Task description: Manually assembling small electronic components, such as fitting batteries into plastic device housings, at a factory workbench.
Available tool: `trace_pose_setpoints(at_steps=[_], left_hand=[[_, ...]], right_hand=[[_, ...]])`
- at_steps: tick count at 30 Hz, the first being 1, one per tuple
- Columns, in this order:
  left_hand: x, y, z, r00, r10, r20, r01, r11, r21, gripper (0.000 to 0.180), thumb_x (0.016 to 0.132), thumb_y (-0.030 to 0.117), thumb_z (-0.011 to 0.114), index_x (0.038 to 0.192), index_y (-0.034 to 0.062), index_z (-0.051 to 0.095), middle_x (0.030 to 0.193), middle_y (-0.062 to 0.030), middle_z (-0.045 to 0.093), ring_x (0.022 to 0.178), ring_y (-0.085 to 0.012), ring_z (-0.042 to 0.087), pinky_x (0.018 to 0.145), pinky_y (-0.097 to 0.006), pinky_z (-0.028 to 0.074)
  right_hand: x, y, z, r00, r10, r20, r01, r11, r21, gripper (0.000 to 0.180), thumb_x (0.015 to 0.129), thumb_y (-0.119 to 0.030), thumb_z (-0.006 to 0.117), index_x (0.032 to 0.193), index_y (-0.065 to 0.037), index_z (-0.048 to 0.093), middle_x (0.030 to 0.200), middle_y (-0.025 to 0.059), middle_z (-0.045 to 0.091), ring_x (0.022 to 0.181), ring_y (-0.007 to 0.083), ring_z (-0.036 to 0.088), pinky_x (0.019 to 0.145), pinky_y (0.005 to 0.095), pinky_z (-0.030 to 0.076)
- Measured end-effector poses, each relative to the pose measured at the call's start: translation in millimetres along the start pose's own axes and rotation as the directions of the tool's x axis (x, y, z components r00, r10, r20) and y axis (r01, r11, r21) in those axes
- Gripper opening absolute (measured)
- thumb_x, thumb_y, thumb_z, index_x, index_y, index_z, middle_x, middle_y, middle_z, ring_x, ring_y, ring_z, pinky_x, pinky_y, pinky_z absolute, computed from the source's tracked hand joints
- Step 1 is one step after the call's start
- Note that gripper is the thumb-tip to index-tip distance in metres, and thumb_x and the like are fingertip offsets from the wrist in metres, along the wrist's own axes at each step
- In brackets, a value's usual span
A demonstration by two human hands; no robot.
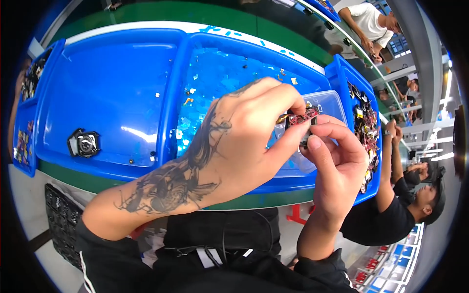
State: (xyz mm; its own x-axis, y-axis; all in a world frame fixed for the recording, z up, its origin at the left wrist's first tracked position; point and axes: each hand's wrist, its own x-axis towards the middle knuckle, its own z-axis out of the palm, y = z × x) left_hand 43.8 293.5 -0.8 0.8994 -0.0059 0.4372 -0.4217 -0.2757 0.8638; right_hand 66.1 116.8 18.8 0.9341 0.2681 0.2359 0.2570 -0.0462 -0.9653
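My left hand (244, 141), tattooed along the wrist and back, pinches a small dark red circuit piece (301, 117) between thumb and fingers. My right hand (337, 161) grips the same piece from below and the right, its thumb against the piece's lower edge. Both hands hover over the middle blue tray (215, 68), which is scattered with tiny shiny scraps. A clear plastic box (328, 103) sits just behind the hands in that tray.
A left blue tray (107, 73) holds one small black square part (84, 143). A narrow blue bin (364, 122) at right is full of small red and black parts. Another blue bin (29, 97) stands at far left. A person in black sits at right (405, 205).
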Motion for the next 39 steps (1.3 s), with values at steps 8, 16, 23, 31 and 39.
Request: trace_pose_setpoints(at_steps=[8, 16, 23, 31, 39], left_hand=[[-2.0, 3.5, 3.0, 0.942, -0.317, 0.109, 0.327, 0.798, -0.506, 0.015, 0.091, 0.001, 0.061, 0.106, -0.0011, 0.064, 0.110, -0.0099, 0.060, 0.099, -0.0179, 0.064, 0.076, -0.027, 0.059], [-7.5, 5.8, 7.7, 0.994, -0.052, -0.099, 0.026, 0.968, -0.251, 0.022, 0.082, -0.009, 0.066, 0.103, -0.0034, 0.066, 0.118, -0.0136, 0.053, 0.105, -0.0209, 0.062, 0.083, -0.029, 0.059], [-11.7, 6.7, 3.3, 0.994, 0.087, -0.070, -0.089, 0.996, -0.026, 0.023, 0.079, -0.005, 0.072, 0.101, -0.0003, 0.068, 0.114, -0.0143, 0.058, 0.101, -0.0208, 0.065, 0.075, -0.028, 0.060], [-9.8, 12.7, 8.1, 0.993, 0.073, -0.090, -0.075, 0.997, -0.020, 0.027, 0.075, -0.002, 0.076, 0.101, 0.0007, 0.069, 0.114, -0.0136, 0.058, 0.099, -0.0199, 0.065, 0.075, -0.027, 0.059], [-4.3, 12.6, 7.3, 0.976, -0.215, -0.029, 0.181, 0.880, -0.440, 0.025, 0.082, -0.007, 0.067, 0.107, -0.0048, 0.067, 0.116, -0.0133, 0.056, 0.102, -0.0187, 0.062, 0.079, -0.025, 0.056]], right_hand=[[4.7, 3.9, -5.5, 0.992, 0.127, 0.013, -0.127, 0.982, 0.138, 0.014, 0.090, 0.000, 0.061, 0.101, 0.007, 0.064, 0.111, 0.0132, 0.061, 0.092, 0.0151, 0.064, 0.076, 0.0260, 0.057], [4.7, -4.8, -5.1, 0.994, 0.101, 0.028, -0.104, 0.985, 0.139, 0.015, 0.092, -0.006, 0.061, 0.099, 0.006, 0.065, 0.110, 0.0141, 0.062, 0.095, 0.0158, 0.063, 0.078, 0.0269, 0.056], [10.2, -5.4, -6.8, 0.984, 0.151, 0.096, -0.170, 0.953, 0.249, 0.011, 0.089, -0.003, 0.065, 0.095, 0.005, 0.066, 0.107, 0.0125, 0.063, 0.088, 0.0137, 0.062, 0.076, 0.0253, 0.053], [11.9, -3.5, -14.6, 0.968, 0.196, 0.155, -0.232, 0.934, 0.272, 0.014, 0.090, -0.008, 0.065, 0.094, 0.005, 0.065, 0.102, 0.0103, 0.065, 0.086, 0.0130, 0.064, 0.075, 0.0255, 0.054], [12.2, -5.9, -9.4, 0.973, 0.198, 0.114, -0.221, 0.944, 0.245, 0.013, 0.090, -0.009, 0.066, 0.095, 0.004, 0.065, 0.102, 0.0099, 0.065, 0.084, 0.0123, 0.064, 0.075, 0.0241, 0.053]])
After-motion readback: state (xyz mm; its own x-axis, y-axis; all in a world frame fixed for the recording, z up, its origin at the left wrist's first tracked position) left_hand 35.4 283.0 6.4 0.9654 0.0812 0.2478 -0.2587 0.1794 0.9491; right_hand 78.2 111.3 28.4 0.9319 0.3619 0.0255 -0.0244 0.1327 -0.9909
